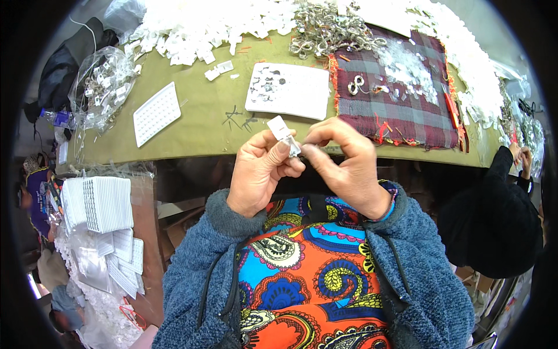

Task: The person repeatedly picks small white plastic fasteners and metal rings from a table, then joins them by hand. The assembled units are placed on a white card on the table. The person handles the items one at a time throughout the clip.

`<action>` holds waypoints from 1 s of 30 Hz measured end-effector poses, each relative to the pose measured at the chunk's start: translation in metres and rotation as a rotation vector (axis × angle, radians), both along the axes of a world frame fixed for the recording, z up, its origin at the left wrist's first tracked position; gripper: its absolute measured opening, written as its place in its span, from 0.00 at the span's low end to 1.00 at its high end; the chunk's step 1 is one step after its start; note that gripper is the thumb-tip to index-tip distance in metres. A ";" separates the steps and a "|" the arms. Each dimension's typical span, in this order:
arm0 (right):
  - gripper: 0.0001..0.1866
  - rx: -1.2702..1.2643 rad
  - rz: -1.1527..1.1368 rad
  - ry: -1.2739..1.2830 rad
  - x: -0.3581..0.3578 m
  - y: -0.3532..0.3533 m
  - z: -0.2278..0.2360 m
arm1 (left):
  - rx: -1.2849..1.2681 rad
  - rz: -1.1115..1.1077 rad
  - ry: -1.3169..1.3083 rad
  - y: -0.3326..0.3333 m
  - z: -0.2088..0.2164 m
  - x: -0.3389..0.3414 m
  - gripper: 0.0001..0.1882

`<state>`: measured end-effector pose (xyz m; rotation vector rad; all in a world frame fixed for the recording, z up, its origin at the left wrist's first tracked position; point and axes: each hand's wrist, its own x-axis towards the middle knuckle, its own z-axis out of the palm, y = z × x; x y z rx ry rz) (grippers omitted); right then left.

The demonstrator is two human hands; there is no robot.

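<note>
My left hand (260, 168) pinches a small white plastic case (281, 130) between thumb and fingers, just off the table's near edge. Its flat white flap points up and away, and the lower part looks clear or shiny. Close on its right, my right hand (349, 164) has thumb and forefinger drawn together at the case's lower end. Whatever those fingertips hold is too small and blurred to make out. Beyond both hands lies a white tray (311, 96) with small dark and silvery round pieces on its left half.
The green-topped table (192, 131) bears a white dimpled tray (157, 113), heaped white plastic parts (203, 26), a pile of metal-looking loops (331, 29) and a plaid cloth (401, 119) with clear pieces. Stacked white trays (107, 203) stand at left. A dark-clothed person (494, 215) works at right.
</note>
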<state>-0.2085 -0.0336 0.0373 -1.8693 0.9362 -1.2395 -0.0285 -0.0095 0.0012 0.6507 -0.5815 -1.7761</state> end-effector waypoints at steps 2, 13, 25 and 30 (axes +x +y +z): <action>0.06 0.035 0.031 0.061 0.007 -0.002 -0.001 | -0.024 -0.011 -0.058 0.002 0.000 0.000 0.14; 0.04 0.009 -0.064 0.187 0.026 -0.050 0.004 | 0.013 0.043 -0.072 -0.004 0.002 0.030 0.16; 0.04 -0.239 -0.002 0.467 0.048 -0.085 -0.005 | 0.010 0.031 0.060 -0.013 0.000 0.045 0.16; 0.05 -0.189 -0.003 0.484 0.044 -0.096 0.001 | 0.025 0.034 0.108 -0.015 0.000 0.045 0.17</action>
